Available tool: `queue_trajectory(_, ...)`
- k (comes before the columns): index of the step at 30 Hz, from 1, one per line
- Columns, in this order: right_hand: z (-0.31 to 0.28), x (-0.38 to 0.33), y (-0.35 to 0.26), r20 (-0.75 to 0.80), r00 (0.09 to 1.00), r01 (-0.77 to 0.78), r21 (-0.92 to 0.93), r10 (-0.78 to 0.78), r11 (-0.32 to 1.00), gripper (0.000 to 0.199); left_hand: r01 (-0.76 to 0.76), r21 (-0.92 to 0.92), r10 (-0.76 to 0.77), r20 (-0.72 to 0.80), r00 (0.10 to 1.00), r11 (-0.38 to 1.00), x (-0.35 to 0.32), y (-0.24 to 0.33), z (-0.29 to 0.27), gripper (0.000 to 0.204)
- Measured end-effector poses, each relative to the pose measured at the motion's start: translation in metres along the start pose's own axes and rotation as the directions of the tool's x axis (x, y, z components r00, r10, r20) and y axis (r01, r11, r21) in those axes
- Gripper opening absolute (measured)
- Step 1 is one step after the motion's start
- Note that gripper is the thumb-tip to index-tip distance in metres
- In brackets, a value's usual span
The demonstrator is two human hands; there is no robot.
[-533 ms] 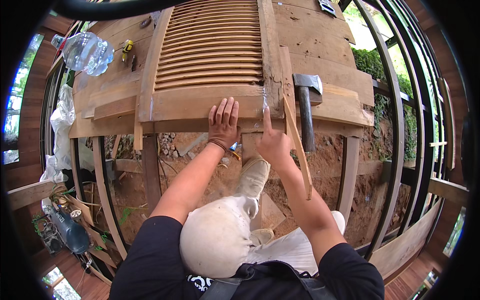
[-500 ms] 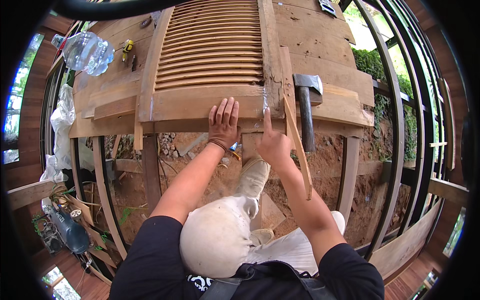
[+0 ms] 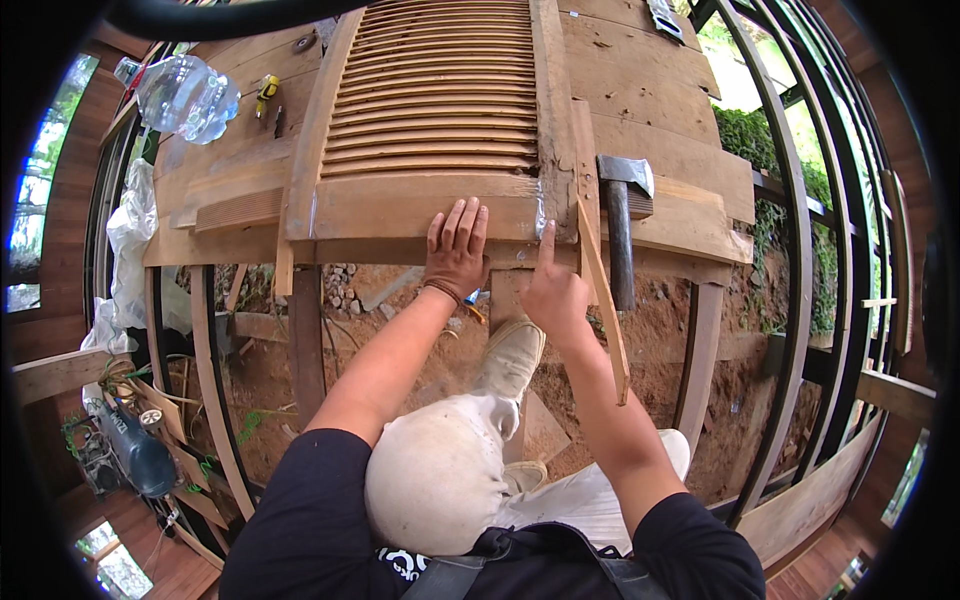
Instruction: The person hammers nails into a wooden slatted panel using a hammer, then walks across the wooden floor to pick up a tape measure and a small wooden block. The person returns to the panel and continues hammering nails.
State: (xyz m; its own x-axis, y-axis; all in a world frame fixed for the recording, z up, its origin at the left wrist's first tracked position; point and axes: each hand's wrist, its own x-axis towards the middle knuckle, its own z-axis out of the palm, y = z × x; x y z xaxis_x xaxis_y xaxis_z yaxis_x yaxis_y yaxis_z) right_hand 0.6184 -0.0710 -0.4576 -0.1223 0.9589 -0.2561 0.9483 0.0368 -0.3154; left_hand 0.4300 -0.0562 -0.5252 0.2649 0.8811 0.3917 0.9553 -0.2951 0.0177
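Observation:
A wooden louvered shutter (image 3: 420, 207) lies on the plank workbench. My left hand (image 3: 457, 245) rests flat on its near rail, fingers spread slightly and holding nothing. At the rail's right corner, a white glue-like smear (image 3: 541, 210) runs along the joint with the side stile. My right hand (image 3: 556, 290) points at that corner: its index finger is stretched out with the tip at the smear's lower end, while its other fingers curl under. Nothing shows in it. Just right of this hand, a thin wooden strip (image 3: 606, 310) slants down past the bench edge.
A hatchet (image 3: 622, 230) lies at the right, its handle overhanging the bench edge. On the left are a large clear plastic bottle (image 3: 187, 98), a yellow tape measure (image 3: 266, 90) and a short grooved board (image 3: 240, 211). A dark air compressor (image 3: 140, 455) stands lower left.
The whole view has shifted slightly, so the bench appears a little further right. My right fingertip sits marginally lower against the smear. My left hand stays on the rail.

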Motion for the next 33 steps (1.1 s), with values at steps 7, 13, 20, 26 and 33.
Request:
queue_trajectory(7, 0.01, -0.012, -0.007, -0.092, 0.992, 0.094, 0.056, -0.088, 0.994, 0.095, 0.014, -0.026, -0.014, -0.004, 1.0, 1.0, -0.001, 0.001, 0.001, 0.086)
queue_trajectory(13, -0.003, -0.008, -0.007, 0.042, 0.995, 0.085, 0.071, -0.088, 0.994, 0.092, 0.026, 0.017, -0.026, -0.011, 1.0, 1.0, -0.001, 0.002, 0.003, 0.079)
queue_trajectory(20, -0.029, 0.031, -0.039, 0.05, 0.998, -0.057, 0.251, 0.046, 0.966, 0.093, 0.02, -0.049, -0.022, -0.054, 0.998, 0.999, -0.002, 0.001, 0.003, 0.074)
queue_trajectory(26, -0.013, 0.014, -0.018, 0.091, 0.989, 0.11, 0.039, -0.113, 0.993, 0.093, 0.033, -0.062, -0.032, 0.015, 0.999, 0.998, -0.002, 0.0, 0.002, 0.075)
queue_trajectory(33, 0.009, -0.004, 0.028, 0.261, 0.934, -0.219, 0.958, -0.244, 0.185, 0.084, 0.027, -0.034, -0.028, -0.019, 0.999, 0.999, 0.001, 0.003, 0.0, 0.09)
